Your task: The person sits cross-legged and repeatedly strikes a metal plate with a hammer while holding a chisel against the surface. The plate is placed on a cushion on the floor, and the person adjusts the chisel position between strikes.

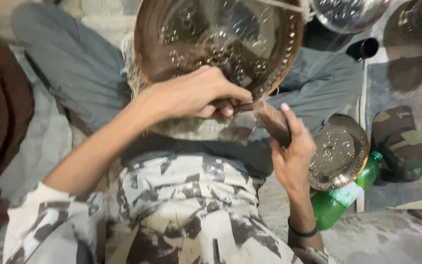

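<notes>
Left hand [191,95] fingers pinching punch [242,106] at embossed plate [211,44] rim; right hand [291,154] gripping hammer [272,122]

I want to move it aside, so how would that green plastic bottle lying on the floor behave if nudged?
The green plastic bottle lies on its side, so it would probably roll. It looks light and slightly squashy. The small embossed round metal plate seems to lean over it and might slip.
</notes>
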